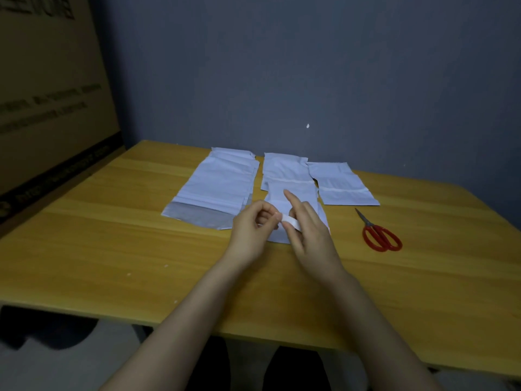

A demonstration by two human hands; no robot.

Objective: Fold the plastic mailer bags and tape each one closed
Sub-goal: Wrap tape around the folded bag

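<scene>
Several white plastic mailer bags lie on the wooden table. A stack of unfolded bags with a grey open flap is at the left. A folded bag lies at the back centre and another folded bag at the right. A further bag lies under my hands. My left hand and my right hand pinch a short white strip of tape between them just above that bag. My right index finger points straight up and away.
Red-handled scissors lie on the table to the right of my hands. A large cardboard box stands against the table's left side. A grey-blue wall closes the far edge.
</scene>
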